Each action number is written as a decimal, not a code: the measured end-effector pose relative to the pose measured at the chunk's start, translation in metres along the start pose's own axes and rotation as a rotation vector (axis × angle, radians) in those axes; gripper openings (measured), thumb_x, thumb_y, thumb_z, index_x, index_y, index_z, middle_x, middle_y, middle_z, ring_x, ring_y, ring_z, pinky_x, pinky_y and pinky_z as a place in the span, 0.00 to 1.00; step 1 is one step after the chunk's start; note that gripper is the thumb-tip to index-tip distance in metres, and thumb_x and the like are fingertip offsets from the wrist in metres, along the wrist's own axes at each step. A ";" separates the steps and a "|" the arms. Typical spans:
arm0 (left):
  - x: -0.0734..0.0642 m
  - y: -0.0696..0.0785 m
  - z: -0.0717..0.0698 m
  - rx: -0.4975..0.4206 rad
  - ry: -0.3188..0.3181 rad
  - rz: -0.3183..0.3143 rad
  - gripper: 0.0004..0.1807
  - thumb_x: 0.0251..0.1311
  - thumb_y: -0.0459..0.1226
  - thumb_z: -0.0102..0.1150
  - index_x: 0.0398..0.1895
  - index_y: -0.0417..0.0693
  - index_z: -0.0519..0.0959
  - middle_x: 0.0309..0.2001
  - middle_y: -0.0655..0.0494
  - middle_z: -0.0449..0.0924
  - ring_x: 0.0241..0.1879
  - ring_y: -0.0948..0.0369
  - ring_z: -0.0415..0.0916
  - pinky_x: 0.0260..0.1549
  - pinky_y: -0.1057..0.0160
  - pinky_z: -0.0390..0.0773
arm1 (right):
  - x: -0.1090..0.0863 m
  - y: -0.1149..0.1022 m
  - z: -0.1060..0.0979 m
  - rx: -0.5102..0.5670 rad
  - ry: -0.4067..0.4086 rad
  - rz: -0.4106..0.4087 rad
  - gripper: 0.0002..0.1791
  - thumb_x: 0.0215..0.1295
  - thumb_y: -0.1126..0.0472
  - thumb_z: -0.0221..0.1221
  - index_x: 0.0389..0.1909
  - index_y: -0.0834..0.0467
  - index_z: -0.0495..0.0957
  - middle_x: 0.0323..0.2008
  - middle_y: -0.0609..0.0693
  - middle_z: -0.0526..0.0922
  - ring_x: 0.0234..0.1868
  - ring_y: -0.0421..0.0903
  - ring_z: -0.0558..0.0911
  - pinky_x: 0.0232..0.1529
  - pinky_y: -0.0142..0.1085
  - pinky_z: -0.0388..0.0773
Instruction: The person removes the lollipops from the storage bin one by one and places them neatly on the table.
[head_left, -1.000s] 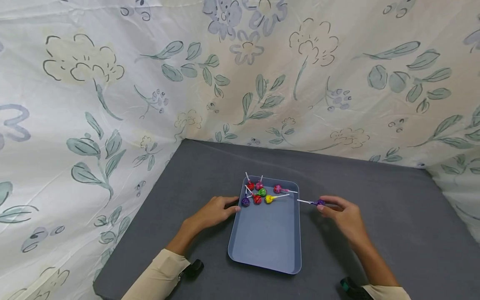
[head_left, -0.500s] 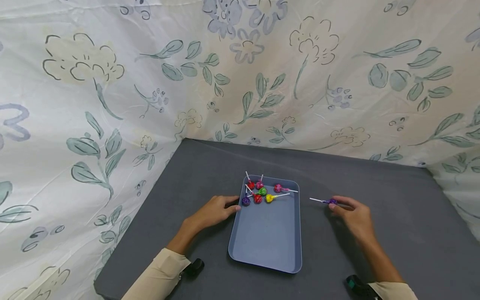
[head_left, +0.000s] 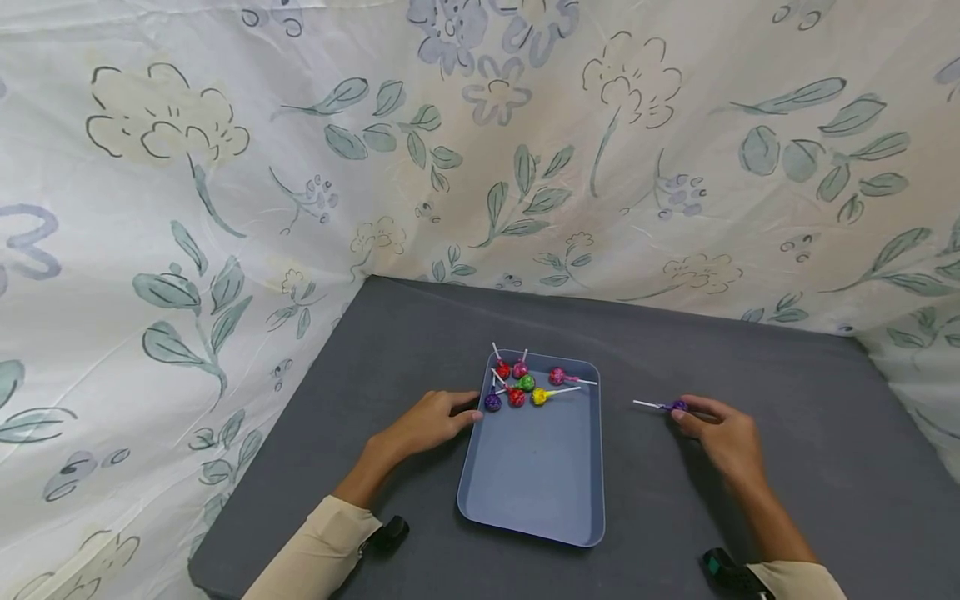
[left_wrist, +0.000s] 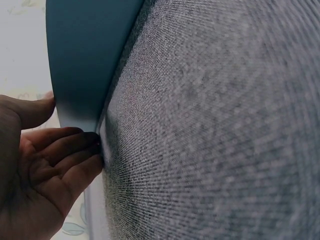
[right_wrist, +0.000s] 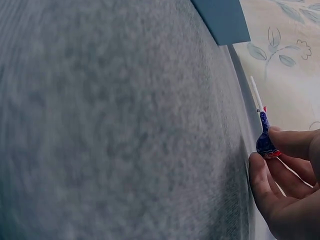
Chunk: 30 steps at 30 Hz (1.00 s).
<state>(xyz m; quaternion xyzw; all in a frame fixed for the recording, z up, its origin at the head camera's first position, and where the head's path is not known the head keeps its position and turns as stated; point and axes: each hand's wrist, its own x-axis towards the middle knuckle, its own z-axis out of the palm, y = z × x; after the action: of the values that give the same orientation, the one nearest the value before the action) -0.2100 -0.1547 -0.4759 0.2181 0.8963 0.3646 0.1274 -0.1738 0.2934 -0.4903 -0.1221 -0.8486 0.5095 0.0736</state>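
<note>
A blue-grey rectangular tray holds several wrapped lollipops at its far end: red, pink, green, dark purple and a yellow lollipop. My left hand grips the tray's left side, thumb at the rim and fingers against the outer wall, as the left wrist view also shows. To the right of the tray, my right hand pinches a purple lollipop by its wrapped head between thumb and fingers. Its white stick points left toward the tray. In the right wrist view, red patches show on its dark wrapper.
A dark grey cloth-covered table lies under everything. Behind and to the left hangs a white floral curtain. Some lollipop sticks overhang the tray's far and right rims.
My right hand has moved to the right with the purple lollipop, farther from the tray. The left hand and the tray have stayed in place.
</note>
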 end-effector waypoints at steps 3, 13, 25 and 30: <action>-0.001 0.000 0.000 -0.005 0.001 0.001 0.30 0.79 0.47 0.57 0.75 0.38 0.73 0.73 0.42 0.74 0.73 0.47 0.72 0.71 0.43 0.72 | 0.001 0.001 -0.001 -0.023 0.000 0.003 0.25 0.70 0.58 0.71 0.62 0.68 0.83 0.40 0.47 0.93 0.33 0.31 0.88 0.34 0.28 0.84; -0.001 0.002 0.000 -0.014 0.006 0.000 0.29 0.79 0.46 0.58 0.75 0.38 0.73 0.73 0.42 0.74 0.73 0.48 0.72 0.71 0.43 0.71 | 0.003 0.007 -0.002 -0.133 0.042 -0.002 0.23 0.71 0.58 0.70 0.59 0.69 0.84 0.44 0.62 0.91 0.29 0.29 0.84 0.29 0.28 0.81; 0.000 0.001 0.001 -0.002 0.005 -0.009 0.30 0.79 0.48 0.57 0.75 0.39 0.73 0.73 0.43 0.74 0.73 0.49 0.72 0.71 0.43 0.71 | 0.004 0.012 -0.006 -0.205 0.036 -0.005 0.25 0.72 0.52 0.69 0.61 0.65 0.84 0.50 0.62 0.90 0.30 0.26 0.79 0.30 0.27 0.78; -0.001 0.002 0.002 -0.010 0.002 -0.026 0.31 0.79 0.48 0.57 0.75 0.38 0.73 0.73 0.42 0.74 0.73 0.48 0.72 0.72 0.43 0.71 | 0.004 0.011 -0.005 -0.207 0.038 -0.017 0.25 0.72 0.52 0.69 0.61 0.65 0.84 0.52 0.64 0.89 0.31 0.25 0.78 0.31 0.26 0.78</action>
<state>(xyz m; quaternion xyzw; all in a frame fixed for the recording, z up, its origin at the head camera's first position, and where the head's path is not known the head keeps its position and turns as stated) -0.2084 -0.1529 -0.4756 0.2055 0.8974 0.3674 0.1320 -0.1752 0.3038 -0.4973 -0.1314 -0.8962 0.4160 0.0810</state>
